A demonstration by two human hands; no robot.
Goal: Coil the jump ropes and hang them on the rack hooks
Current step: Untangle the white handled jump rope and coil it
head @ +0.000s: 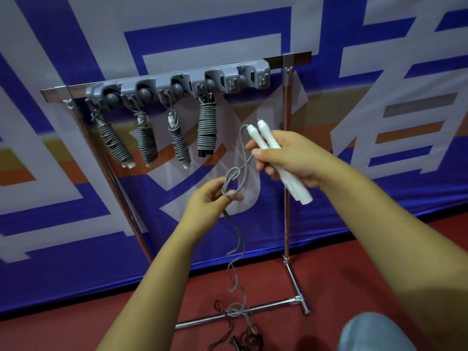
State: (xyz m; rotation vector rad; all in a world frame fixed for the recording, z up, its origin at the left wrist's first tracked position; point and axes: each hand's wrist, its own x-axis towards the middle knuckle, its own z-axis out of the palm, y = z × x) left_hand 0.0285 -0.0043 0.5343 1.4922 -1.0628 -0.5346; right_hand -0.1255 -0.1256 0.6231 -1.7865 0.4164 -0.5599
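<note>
Right hand is gripping both white handles below the rack; left hand is pinching grey cord. Trailing slack is likely snagging the floor tangle.

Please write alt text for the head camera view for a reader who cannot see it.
The right hand grips two white handles while the left hand pinches the grey rope, which trails to the red floor. Behind, four coiled ropes hang from a grey hook rack on a metal stand.
</note>
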